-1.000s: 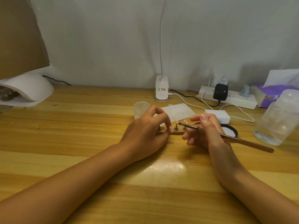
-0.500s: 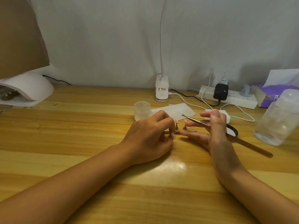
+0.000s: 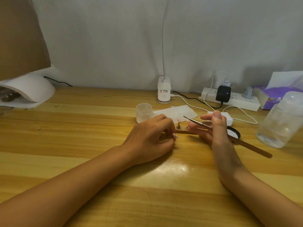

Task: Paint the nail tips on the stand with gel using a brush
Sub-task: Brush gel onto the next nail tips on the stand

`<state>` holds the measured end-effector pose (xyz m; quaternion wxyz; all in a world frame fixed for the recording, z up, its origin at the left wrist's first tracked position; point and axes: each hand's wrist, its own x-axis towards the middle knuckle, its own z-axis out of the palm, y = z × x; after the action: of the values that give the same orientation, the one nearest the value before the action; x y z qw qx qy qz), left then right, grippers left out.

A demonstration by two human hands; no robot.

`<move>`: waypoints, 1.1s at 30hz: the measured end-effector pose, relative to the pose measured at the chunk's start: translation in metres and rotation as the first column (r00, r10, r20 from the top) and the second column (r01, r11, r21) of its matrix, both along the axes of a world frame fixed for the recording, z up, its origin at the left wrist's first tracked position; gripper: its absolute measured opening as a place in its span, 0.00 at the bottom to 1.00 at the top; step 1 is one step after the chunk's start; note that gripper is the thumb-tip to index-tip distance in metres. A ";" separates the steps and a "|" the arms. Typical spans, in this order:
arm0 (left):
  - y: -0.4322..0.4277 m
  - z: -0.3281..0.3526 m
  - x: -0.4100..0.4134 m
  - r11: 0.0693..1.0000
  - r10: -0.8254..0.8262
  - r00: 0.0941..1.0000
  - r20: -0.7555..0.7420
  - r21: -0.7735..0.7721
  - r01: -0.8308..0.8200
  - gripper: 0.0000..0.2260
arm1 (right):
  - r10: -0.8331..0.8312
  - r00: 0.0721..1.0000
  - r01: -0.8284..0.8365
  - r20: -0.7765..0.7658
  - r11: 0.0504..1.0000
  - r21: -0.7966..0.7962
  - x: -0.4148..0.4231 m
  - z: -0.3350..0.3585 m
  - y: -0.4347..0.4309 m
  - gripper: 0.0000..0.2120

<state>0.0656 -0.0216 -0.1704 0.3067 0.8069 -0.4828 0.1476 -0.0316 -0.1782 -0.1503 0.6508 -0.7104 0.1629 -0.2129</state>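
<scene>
A low wooden stand (image 3: 183,132) lies on the table between my hands, with small metal pegs carrying pinkish nail tips (image 3: 178,120). My left hand (image 3: 152,136) rests on the stand's left end with curled fingers gripping it; that end is hidden under the hand. My right hand (image 3: 213,128) holds a long brush (image 3: 196,121) between thumb and fingers, its metal ferrule and bristle tip raised just above and right of the nail tips, its brown handle reaching back right over the table. A small frosted gel jar (image 3: 144,112) stands behind my left hand.
A white paper sheet (image 3: 178,111) lies behind the stand. A black round lid (image 3: 236,132), a white box (image 3: 228,117), a power strip (image 3: 232,100) with cables, a clip lamp base (image 3: 164,92), a clear bottle (image 3: 282,120) and a white curing lamp (image 3: 27,90) surround the work area.
My right hand has lifted the brush tip up and to the right, away from the nail tips. My left hand has slid slightly nearer along the stand.
</scene>
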 end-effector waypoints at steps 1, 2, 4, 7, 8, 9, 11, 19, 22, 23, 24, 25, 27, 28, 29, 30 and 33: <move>0.000 -0.001 0.001 1.000 -0.009 0.999 -0.033 -0.009 0.009 0.04 | 0.009 1.000 -0.009 -0.007 0.997 -0.077 -0.003 -0.005 -0.002 0.30; 0.000 -0.001 0.002 1.000 -0.020 0.998 -0.065 -0.017 0.019 0.04 | 0.027 1.000 -0.027 -0.001 0.996 -0.090 -0.006 -0.008 -0.004 0.31; 0.000 -0.001 0.004 0.999 -0.039 0.992 -0.120 -0.027 0.036 0.05 | 0.044 0.999 -0.043 0.013 0.996 -0.078 -0.006 -0.012 -0.009 0.30; 0.000 -0.002 0.006 0.999 -0.050 0.982 -0.181 -0.026 0.046 0.05 | 0.078 0.996 -0.075 0.033 0.992 -0.106 -0.006 -0.009 -0.007 0.21; 0.000 -0.002 0.007 0.998 -0.054 0.979 -0.196 -0.024 0.050 0.05 | 0.087 0.995 -0.082 0.050 0.992 -0.100 -0.006 -0.008 -0.006 0.18; 0.000 -0.002 0.008 0.998 -0.058 0.977 -0.207 -0.021 0.055 0.04 | 0.099 0.992 -0.093 0.072 0.991 -0.092 -0.007 -0.008 -0.006 0.15; 0.001 -0.001 0.009 0.998 -0.065 0.975 -0.215 -0.010 0.064 0.04 | 0.114 0.988 -0.106 0.104 0.991 -0.079 -0.008 -0.007 -0.005 0.10; -0.001 -0.005 0.011 0.994 -0.101 0.972 -0.210 -0.052 0.091 0.04 | 0.176 0.981 -0.162 0.082 0.975 -0.154 -0.009 -0.008 -0.003 0.06; -0.002 -0.005 0.012 0.994 -0.105 0.973 -0.208 -0.055 0.096 0.04 | 0.174 0.983 -0.161 0.058 0.972 -0.174 -0.009 -0.009 -0.003 0.08; -0.001 -0.005 0.012 0.994 -0.104 0.973 -0.205 -0.048 0.096 0.03 | 0.175 0.983 -0.164 0.054 0.971 -0.174 -0.009 -0.008 -0.003 0.09; -0.001 -0.004 0.011 0.994 -0.104 0.974 -0.202 -0.042 0.097 0.03 | 0.178 0.983 -0.168 0.046 0.970 -0.175 -0.009 -0.008 -0.003 0.09; -0.001 -0.004 0.011 0.994 -0.105 0.974 -0.200 -0.038 0.099 0.03 | 0.179 0.983 -0.170 0.036 0.970 -0.176 -0.009 -0.008 -0.003 0.10; -0.001 -0.003 0.010 0.995 -0.098 0.976 -0.196 -0.028 0.095 0.04 | 0.178 0.984 -0.171 0.024 0.969 -0.178 -0.010 -0.007 -0.004 0.10; -0.001 -0.002 0.010 0.996 -0.091 0.977 -0.194 -0.020 0.089 0.04 | 0.178 0.984 -0.172 0.020 0.968 -0.181 -0.010 -0.007 -0.004 0.10; -0.001 -0.001 0.010 0.996 -0.084 0.978 -0.191 -0.012 0.083 0.04 | 0.181 0.983 -0.175 0.016 0.967 -0.184 -0.010 -0.007 -0.004 0.10; -0.001 -0.001 0.009 0.997 -0.079 0.979 -0.189 -0.008 0.079 0.04 | 0.185 0.983 -0.179 0.013 0.966 -0.185 -0.010 -0.007 -0.003 0.10; 0.000 0.000 0.008 0.997 -0.075 0.979 -0.191 -0.007 0.075 0.03 | 0.185 0.983 -0.181 -0.003 0.960 -0.213 -0.009 -0.008 -0.004 0.10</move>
<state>0.0734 -0.0219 -0.1701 0.3571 0.7985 -0.4812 0.0577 -0.0405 -0.1819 -0.1586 0.5896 -0.7858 0.0672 -0.1740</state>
